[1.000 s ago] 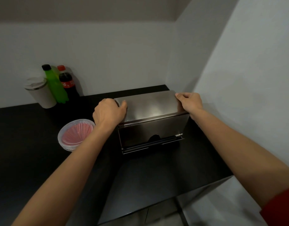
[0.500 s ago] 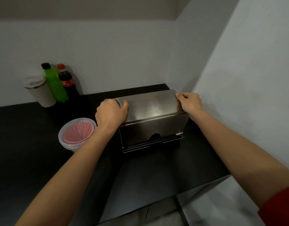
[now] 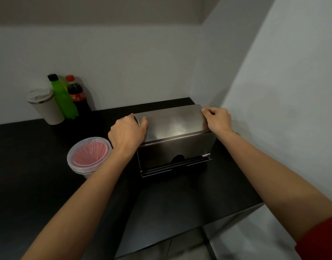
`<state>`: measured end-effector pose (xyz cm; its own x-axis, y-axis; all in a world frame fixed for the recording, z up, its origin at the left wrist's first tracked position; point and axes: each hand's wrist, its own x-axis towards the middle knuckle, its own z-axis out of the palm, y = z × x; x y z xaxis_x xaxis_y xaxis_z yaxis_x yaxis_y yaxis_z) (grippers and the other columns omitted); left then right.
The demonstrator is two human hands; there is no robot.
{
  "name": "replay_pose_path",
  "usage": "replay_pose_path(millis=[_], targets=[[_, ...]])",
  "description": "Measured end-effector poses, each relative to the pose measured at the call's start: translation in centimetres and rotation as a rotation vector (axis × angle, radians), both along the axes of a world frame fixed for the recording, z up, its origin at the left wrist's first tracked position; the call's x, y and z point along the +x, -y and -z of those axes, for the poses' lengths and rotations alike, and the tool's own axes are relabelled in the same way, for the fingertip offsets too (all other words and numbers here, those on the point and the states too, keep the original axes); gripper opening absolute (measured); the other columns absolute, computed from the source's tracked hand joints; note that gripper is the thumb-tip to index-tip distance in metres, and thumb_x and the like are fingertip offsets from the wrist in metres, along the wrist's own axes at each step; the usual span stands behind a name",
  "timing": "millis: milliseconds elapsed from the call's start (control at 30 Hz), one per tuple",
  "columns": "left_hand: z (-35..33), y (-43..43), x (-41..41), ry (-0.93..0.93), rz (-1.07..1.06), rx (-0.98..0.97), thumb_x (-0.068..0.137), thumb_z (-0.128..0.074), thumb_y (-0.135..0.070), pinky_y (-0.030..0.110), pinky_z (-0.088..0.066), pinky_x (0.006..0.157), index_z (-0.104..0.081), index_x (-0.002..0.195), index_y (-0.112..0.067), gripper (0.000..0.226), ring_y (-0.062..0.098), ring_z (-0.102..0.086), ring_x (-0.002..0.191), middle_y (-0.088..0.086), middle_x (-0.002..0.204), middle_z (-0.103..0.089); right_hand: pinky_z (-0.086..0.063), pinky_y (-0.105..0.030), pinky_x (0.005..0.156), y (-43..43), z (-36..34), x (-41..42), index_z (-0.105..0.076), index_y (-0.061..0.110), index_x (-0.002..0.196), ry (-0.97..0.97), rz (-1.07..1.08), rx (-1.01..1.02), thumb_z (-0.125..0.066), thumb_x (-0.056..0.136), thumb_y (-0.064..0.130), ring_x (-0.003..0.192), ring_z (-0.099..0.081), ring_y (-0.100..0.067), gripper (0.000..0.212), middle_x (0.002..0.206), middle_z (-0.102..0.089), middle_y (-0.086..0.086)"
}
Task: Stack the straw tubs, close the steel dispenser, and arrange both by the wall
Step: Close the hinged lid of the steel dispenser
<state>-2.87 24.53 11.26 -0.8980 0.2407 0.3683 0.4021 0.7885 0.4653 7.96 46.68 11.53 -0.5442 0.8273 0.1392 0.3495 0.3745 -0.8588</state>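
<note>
The steel dispenser [image 3: 172, 126] stands on the black counter near the right wall, its curved lid down. My left hand [image 3: 126, 133] grips the lid's left end and my right hand [image 3: 216, 119] grips its right end. A dark slot with a tray runs along the dispenser's lower front. To its left, clear straw tubs [image 3: 89, 155] holding pink straws sit stacked one on another, partly hidden behind my left forearm.
At the back left by the wall stand a lidded beige cup [image 3: 45, 106], a green bottle [image 3: 63, 99] and a cola bottle [image 3: 77, 95]. The black counter [image 3: 30, 175] ends at a front edge near me; white walls meet in a corner behind the dispenser.
Both hands with the dispenser have shifted slightly back toward the corner. The grips look the same.
</note>
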Motion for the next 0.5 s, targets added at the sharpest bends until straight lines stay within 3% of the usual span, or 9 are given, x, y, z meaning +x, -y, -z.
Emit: replay_pose_path(millis=[67, 200, 367, 500], targets=[[-0.1, 0.0, 0.0, 0.004, 0.002, -0.013, 0.089, -0.044, -0.05, 0.029, -0.037, 0.054, -0.068, 0.095, -0.011, 0.045, 0.021, -0.055, 0.059, 0.006, 0.068, -0.063, -0.035, -0.018, 0.087, 0.0, -0.2, 0.1, -0.065, 0.011, 0.118, 0.015, -0.009, 0.001, -0.056, 0.092, 0.028, 0.114, -0.057, -0.019, 0.033, 0.122, -0.066, -0.006], [-0.5, 0.2, 0.2, -0.012, -0.014, -0.004, 0.088, -0.047, -0.049, 0.031, -0.037, 0.058, -0.066, 0.106, -0.013, 0.045, 0.021, -0.053, 0.064, 0.007, 0.076, -0.066, -0.037, -0.022, 0.092, 0.5, -0.4, 0.0, -0.062, 0.009, 0.121, 0.061, -0.046, 0.062, -0.054, 0.092, 0.026, 0.117, -0.056, -0.022, 0.034, 0.124, -0.064, -0.007], [-0.7, 0.9, 1.0, -0.043, 0.013, 0.07, 0.089, -0.047, -0.051, 0.031, -0.039, 0.064, -0.062, 0.118, -0.014, 0.049, 0.027, -0.064, 0.084, 0.008, 0.097, -0.069, -0.039, -0.04, 0.106, 1.9, -0.8, 0.0, -0.063, 0.011, 0.121, 0.075, -0.092, 0.212, -0.056, 0.089, 0.028, 0.121, -0.052, -0.027, 0.037, 0.123, -0.065, -0.007], [-1.1, 2.0, 1.6, 0.013, 0.056, 0.16, 0.089, -0.052, -0.047, 0.034, -0.047, 0.074, -0.055, 0.128, -0.012, 0.052, 0.028, -0.063, 0.099, 0.011, 0.112, -0.067, -0.037, -0.037, 0.104, 3.6, -1.5, 0.2, -0.065, 0.017, 0.118, 0.111, -0.179, 0.314, -0.056, 0.087, 0.031, 0.121, -0.048, -0.026, 0.034, 0.124, -0.064, -0.005]])
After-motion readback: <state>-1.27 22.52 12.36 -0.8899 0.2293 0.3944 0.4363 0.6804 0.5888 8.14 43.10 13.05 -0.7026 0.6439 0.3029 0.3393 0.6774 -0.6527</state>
